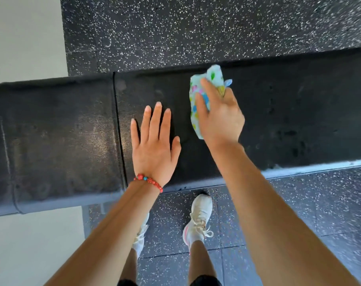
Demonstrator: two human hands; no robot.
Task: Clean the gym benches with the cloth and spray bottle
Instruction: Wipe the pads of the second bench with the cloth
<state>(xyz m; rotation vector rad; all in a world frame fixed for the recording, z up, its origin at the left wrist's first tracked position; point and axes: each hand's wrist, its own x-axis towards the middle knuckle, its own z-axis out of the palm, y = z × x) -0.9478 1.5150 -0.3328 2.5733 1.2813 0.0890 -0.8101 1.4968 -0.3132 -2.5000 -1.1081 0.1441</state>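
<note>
right hand [221,118] fingers curled, bunching cloth [206,87] on bench [289,112] pad | left hand [155,145] spread flat beside cloth | spray bottle unseen | risk: wadded cloth likely skips pad edges, seam

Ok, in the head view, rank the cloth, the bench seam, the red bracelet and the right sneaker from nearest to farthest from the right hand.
1. Patterned cloth, held in the right hand.
2. Red bead bracelet, on the left wrist, lower left.
3. Right sneaker and bench seam: too close to call; sneaker below on the floor, seam left.
</note>
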